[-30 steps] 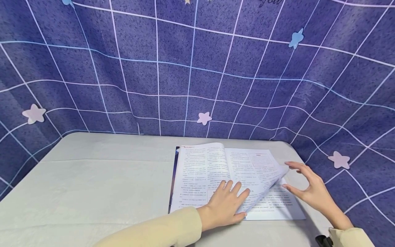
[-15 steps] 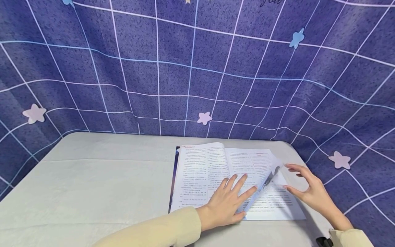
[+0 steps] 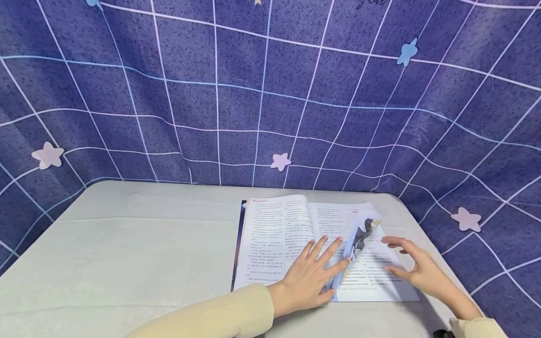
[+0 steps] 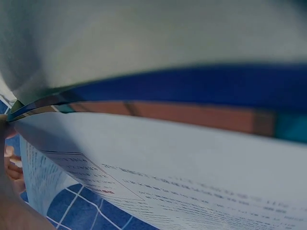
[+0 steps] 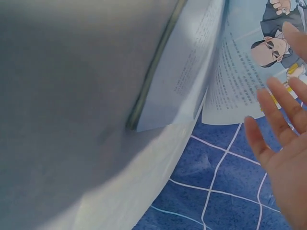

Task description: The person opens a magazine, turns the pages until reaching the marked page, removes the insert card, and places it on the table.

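Note:
An open magazine (image 3: 274,234) with columns of small print lies on the table. My left hand (image 3: 310,277) rests on it with fingers spread, across the lower part near the fold, fingertips at a half-raised page (image 3: 363,237). That page curls up from the right side, and its underside carries a drawing of a figure in a dark suit (image 5: 271,48), clearer in the right wrist view. Just right of the raised page is my right hand (image 3: 422,267), fingers spread and nothing between them. In the left wrist view, the printed paper (image 4: 192,158) fills much of the lower part.
A pale grey table (image 3: 139,249) extends to the left of the magazine. Behind it hangs a blue cloth (image 3: 236,112) with grid lines and stars, which also runs down the right side of the table. A dark object (image 3: 443,334) sits by the right sleeve.
The page has left the right hand and swung leftward, uncovering its illustrated underside and more print below. My right hand has come slightly down and left; the left fingers have spread rightward.

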The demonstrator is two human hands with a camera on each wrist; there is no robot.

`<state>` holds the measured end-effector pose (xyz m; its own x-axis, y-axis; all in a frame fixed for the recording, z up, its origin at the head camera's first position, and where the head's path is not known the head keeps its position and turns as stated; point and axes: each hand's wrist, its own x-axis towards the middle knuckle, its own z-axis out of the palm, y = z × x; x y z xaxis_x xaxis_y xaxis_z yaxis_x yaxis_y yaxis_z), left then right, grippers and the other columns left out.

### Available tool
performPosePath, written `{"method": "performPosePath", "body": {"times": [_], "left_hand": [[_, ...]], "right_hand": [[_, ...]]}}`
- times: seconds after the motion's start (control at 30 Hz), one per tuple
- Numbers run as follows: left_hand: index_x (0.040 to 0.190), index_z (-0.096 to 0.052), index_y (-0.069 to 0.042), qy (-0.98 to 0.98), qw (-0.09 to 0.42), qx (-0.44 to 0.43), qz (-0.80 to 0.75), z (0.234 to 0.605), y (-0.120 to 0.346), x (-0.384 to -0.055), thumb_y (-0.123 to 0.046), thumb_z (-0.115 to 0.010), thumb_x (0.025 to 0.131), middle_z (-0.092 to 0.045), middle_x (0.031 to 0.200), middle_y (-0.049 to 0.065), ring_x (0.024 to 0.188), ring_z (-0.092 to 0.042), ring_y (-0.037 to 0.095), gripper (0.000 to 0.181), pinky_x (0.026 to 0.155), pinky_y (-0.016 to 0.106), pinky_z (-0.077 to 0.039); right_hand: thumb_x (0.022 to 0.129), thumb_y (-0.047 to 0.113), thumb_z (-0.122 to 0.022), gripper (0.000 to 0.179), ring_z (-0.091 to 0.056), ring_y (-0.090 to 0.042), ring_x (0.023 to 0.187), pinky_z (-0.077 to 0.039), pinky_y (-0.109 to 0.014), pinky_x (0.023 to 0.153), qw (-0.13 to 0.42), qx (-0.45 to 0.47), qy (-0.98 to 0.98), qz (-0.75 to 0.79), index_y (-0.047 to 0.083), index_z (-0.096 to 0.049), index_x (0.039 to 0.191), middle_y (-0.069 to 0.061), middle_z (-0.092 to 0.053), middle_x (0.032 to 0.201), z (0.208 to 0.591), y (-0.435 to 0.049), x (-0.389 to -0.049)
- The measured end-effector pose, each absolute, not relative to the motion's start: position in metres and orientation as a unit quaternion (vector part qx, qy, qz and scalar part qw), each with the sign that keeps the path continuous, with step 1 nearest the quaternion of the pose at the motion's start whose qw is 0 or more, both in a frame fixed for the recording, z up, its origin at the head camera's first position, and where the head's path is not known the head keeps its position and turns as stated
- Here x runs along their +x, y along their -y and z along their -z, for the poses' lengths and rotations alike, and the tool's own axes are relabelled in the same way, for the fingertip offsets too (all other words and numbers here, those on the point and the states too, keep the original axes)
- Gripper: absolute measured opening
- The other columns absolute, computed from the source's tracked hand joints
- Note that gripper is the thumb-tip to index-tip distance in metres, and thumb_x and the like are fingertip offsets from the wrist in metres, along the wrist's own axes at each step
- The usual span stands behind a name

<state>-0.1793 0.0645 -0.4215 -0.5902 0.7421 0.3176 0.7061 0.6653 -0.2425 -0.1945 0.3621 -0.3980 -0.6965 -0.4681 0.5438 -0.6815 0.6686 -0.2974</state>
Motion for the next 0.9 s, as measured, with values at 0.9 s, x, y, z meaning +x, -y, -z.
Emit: {"method": "performPosePath", "body": {"times": [0.9], "left_hand": [[0.141, -0.030, -0.034, 0.891, 0.160, -0.422, -0.043, 0.419, -0.063, -0.180, -0.051, -0.043, 0.088, -0.002, 0.154, 0.010, 0.141, 0.002, 0.036, 0.058, 0.109, 0.054, -0.015]], "right_hand": [[0.055, 0.008, -0.083, 0.052, -0.050, 0.001, 0.105, -0.025, -0.004, 0.095, 0.145, 0.399, 0.866, -0.265, 0.002, -0.061, 0.102, -0.007, -0.063, 0.100, 0.422, -0.362, -0.185]]}}
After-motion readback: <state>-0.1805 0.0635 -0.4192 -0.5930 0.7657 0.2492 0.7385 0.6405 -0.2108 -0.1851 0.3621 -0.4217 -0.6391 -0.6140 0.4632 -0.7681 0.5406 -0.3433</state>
